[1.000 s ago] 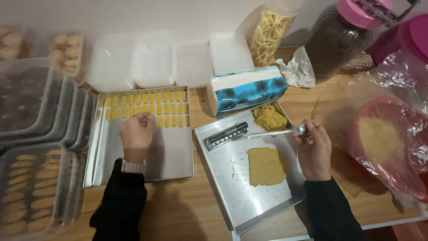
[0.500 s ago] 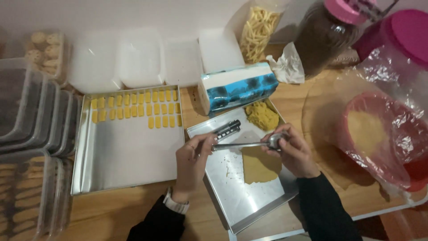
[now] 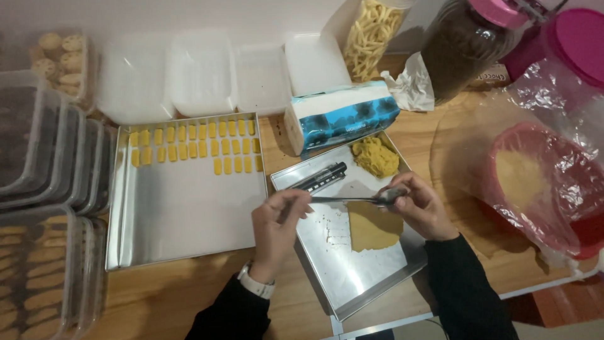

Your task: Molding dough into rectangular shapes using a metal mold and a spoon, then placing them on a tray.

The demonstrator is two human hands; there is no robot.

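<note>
Your blue-and-white tissue pack lies on its side just behind the smaller tray. Back right you've got a clear bag of pale sticks, and a cardboard box peeks out behind the dark jar.

i'm looking down at a home baking corner, a kitchen table by the look of it. the wooden tabletop carries two metal trays: one tray lined with rows of small yellow dough pieces, the other with a rolled dough sheet and a dough lump. stacked plastic tubs of cookies sit at the left, empty tubs along the wall, jars with pink lids beyond.
</note>
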